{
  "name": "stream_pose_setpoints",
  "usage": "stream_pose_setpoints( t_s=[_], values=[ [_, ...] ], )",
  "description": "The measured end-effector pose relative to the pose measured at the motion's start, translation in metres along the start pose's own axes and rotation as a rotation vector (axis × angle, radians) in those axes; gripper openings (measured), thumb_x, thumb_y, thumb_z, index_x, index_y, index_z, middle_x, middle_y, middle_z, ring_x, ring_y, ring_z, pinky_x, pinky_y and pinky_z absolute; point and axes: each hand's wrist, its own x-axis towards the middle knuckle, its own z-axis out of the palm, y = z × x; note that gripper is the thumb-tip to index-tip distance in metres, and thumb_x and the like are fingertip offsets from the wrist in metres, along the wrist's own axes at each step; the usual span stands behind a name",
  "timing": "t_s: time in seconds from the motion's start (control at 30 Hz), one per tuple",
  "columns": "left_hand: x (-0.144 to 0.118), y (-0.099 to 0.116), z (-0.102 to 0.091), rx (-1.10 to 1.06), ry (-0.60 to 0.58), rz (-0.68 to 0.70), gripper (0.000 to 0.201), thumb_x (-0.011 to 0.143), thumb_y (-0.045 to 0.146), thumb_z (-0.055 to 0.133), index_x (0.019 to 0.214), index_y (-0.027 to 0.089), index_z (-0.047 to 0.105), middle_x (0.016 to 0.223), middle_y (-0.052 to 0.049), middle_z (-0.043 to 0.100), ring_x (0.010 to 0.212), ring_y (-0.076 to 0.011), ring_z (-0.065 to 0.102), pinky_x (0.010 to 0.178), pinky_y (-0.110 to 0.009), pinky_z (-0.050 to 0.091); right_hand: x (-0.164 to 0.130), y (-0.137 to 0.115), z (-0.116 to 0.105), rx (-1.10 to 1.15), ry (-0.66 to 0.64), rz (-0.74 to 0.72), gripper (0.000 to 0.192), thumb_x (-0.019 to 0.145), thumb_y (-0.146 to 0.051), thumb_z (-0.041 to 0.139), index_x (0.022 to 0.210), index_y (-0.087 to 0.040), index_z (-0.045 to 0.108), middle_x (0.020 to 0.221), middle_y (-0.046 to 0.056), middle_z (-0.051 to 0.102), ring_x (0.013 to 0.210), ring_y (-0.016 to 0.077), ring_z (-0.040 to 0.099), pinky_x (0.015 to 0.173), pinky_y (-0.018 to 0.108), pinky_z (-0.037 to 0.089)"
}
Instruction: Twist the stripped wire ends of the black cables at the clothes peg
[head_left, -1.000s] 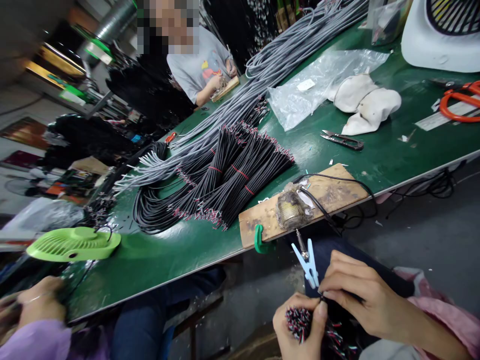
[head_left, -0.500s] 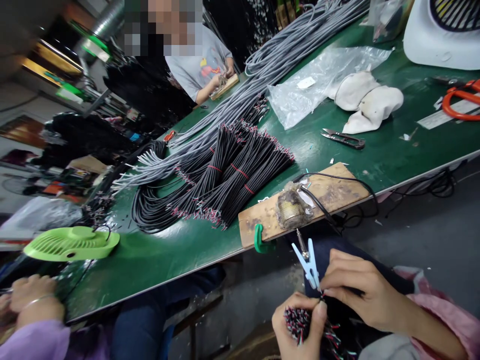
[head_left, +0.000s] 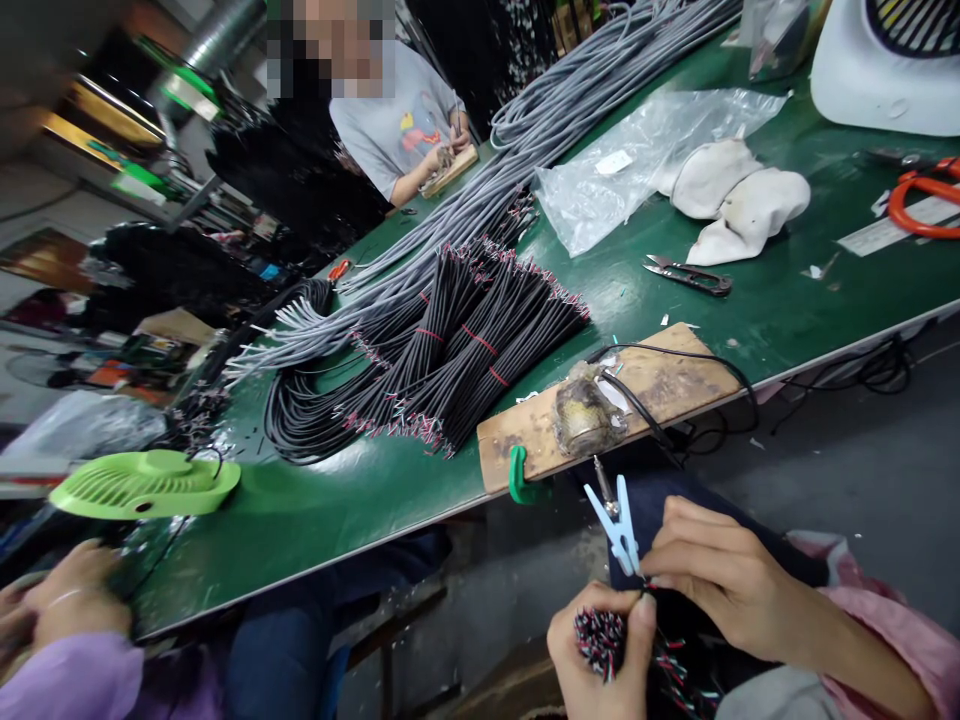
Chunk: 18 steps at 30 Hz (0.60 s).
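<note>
A long green counter [head_left: 315, 520] runs from the lower left of the frame to the upper right. Along its far part lies a thick run of grey cables [head_left: 525, 130], and at the centre a fan of black cable bundles tied with red bands [head_left: 450, 360]. Right of those lie a crumpled clear plastic bag [head_left: 637, 160] and a white cloth [head_left: 739, 200], with small metal snips [head_left: 686, 277] just below. At the near edge a scorched wooden board [head_left: 637, 400] is held by a green clamp [head_left: 517, 478], with a grimy lump [head_left: 585, 415] on it. A lime-green fan [head_left: 142, 485] sits at the left.

At the bottom right, the left hand [head_left: 600, 665] is clenched round a bundle of red, white and black wire ends [head_left: 600, 640], low in the frame below the counter edge. The right hand [head_left: 720, 580] pinches at the bundle's top with its fingertips, just beside a light-blue plastic clothes-peg [head_left: 619, 525] standing upright above it.

A co-worker's hands [head_left: 60, 600] rest at the lower left; another person in a grey shirt [head_left: 397, 120] sits at the upper left.
</note>
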Motion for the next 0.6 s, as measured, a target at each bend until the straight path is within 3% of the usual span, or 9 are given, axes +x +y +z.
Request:
stream_pose_setpoints(
  t_s=[0.23, 0.47, 0.6],
  values=[
    [0.003, 0.005, 0.003, -0.105, -0.029, 0.018, 0.016, 0.072, 0.024, 0.078, 0.059, 0.019, 0.071, 0.052, 0.002, 0.061, 0.050, -0.0126, 0.051, 0.053, -0.022, 0.040, 0.001, -0.006, 0.003, 0.030, -0.001, 0.086, 0.015, 0.094, -0.011, 0.049, 0.091, -0.016, 0.062, 0.081, 0.006, 0.064, 0.078, 0.0192, 0.055, 0.080, 0.037, 0.043],
    [0.005, 0.005, 0.006, -0.411, -0.086, -0.076, 0.011, 0.067, 0.024, 0.084, 0.066, 0.022, 0.073, 0.060, 0.003, 0.065, 0.050, -0.0116, 0.056, 0.053, -0.022, 0.045, -0.003, -0.002, 0.018, 0.525, -0.015, 0.466, 0.027, 0.097, -0.037, 0.048, 0.083, -0.016, 0.059, 0.077, 0.003, 0.056, 0.071, 0.0161, 0.053, 0.063, 0.027, 0.044],
    [0.003, -0.003, 0.003, -0.378, -0.018, -0.091, 0.016, 0.065, 0.025, 0.085, 0.069, 0.020, 0.070, 0.064, 0.000, 0.067, 0.057, -0.0160, 0.063, 0.056, -0.025, 0.049, -0.001, 0.000, 0.014, 0.433, 0.026, 0.392, 0.024, 0.095, -0.032, 0.056, 0.082, -0.015, 0.067, 0.077, 0.004, 0.062, 0.074, 0.0170, 0.056, 0.069, 0.029, 0.044]
  ],
)
